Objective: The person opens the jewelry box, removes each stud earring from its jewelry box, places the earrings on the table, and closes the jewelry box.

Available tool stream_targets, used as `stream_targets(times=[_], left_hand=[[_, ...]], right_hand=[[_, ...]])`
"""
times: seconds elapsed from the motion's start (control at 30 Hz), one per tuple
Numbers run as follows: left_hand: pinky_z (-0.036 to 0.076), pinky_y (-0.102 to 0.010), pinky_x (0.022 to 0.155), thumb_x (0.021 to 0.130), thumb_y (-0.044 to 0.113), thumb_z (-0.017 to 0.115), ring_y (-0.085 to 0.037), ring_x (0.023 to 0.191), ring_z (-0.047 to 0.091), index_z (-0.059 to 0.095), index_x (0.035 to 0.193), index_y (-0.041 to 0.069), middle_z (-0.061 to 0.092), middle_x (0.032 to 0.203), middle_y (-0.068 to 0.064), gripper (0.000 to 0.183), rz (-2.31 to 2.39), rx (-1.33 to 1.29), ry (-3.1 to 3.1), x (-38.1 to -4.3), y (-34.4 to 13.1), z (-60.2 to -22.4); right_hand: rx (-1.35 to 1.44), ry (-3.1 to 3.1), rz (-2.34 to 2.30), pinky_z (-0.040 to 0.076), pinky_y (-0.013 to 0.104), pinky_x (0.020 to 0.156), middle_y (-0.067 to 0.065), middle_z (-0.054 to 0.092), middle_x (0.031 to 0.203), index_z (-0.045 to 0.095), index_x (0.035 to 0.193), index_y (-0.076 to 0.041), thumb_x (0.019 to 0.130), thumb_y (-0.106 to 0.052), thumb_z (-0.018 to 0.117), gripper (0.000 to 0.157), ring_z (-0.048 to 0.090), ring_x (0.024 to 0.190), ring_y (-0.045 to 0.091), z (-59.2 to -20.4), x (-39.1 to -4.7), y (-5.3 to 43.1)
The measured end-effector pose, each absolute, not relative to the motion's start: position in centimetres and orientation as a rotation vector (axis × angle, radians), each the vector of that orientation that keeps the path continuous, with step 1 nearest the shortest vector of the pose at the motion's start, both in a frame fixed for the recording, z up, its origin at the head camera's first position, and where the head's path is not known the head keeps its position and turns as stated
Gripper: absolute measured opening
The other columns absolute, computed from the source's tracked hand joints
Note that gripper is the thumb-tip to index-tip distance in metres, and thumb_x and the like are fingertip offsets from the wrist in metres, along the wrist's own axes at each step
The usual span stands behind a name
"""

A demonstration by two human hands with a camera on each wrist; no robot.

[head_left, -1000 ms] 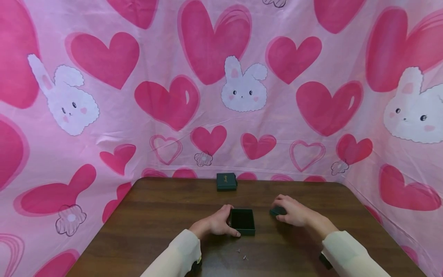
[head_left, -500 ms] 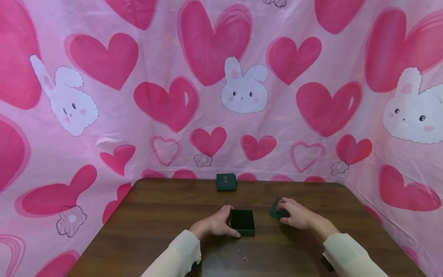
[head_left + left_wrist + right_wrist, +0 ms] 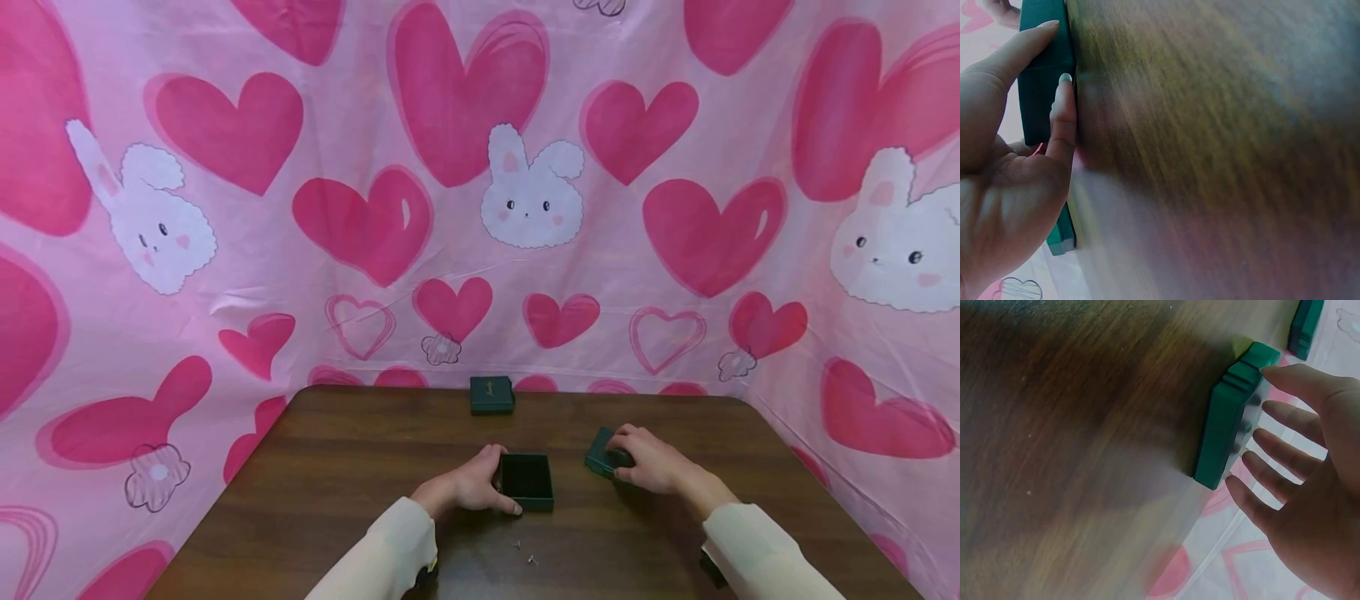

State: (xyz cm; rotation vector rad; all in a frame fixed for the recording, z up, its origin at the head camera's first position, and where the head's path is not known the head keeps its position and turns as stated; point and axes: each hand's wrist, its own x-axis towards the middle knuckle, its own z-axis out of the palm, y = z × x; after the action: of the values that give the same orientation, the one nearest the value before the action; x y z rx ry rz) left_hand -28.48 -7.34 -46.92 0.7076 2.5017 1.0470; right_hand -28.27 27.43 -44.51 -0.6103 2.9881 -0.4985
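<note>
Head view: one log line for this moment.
left hand: holds open-topped green box; right hand: at flat green box, contact unclear; near side: two tiny items; far edge: third green box

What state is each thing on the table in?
Open-topped green box: uncovered, upright, held in the left hand's grip.
Green piece by the right hand's grip: askew on the table; box or lid unclear.
Far green box: flat, gold mark up.
Two small metal pieces: lying loose.

The right grip [image 3: 648, 460] has shifted rightward, apparently loosening, so more of the green box [image 3: 599, 455] beside it shows.
</note>
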Motion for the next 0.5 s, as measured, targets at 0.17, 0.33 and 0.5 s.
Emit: stream_targets(times=[0.17,0.33,0.5], left_hand=[[0.047,-0.042,0.095,0.079,0.025,0.090,-0.021,0.102,0.050,0.043,0.134,0.012,0.047,0.113,-0.002,0.074,1.059,0.701,2.493,-28.31,-7.29,-46.72],[0.047,-0.042,0.095,0.079,0.025,0.090,-0.020,0.103,0.049,0.044,0.133,0.013,0.047,0.113,-0.001,0.072,1.058,0.686,2.493,-28.32,-7.23,-46.69],[0.047,-0.042,0.095,0.079,0.026,0.090,-0.020,0.103,0.049,0.044,0.130,0.015,0.047,0.112,0.000,0.070,1.053,0.670,2.494,-28.31,-7.15,-46.79]], right_hand=[[-0.567,2.989,-0.490,0.047,0.063,0.098,0.015,0.057,0.131,0.070,0.120,-0.009,0.087,-0.026,0.082,0.039,0.055,0.118,0.036,-44.43,-28.42,27.72],[-0.546,2.986,-0.504,0.047,0.062,0.098,0.015,0.057,0.132,0.069,0.121,-0.011,0.086,-0.030,0.082,0.041,0.053,0.119,0.036,-44.49,-28.51,27.96],[-0.555,2.992,-0.512,0.046,0.064,0.097,0.016,0.055,0.135,0.068,0.123,-0.013,0.085,-0.037,0.083,0.048,0.052,0.121,0.039,-44.70,-28.57,28.14]])
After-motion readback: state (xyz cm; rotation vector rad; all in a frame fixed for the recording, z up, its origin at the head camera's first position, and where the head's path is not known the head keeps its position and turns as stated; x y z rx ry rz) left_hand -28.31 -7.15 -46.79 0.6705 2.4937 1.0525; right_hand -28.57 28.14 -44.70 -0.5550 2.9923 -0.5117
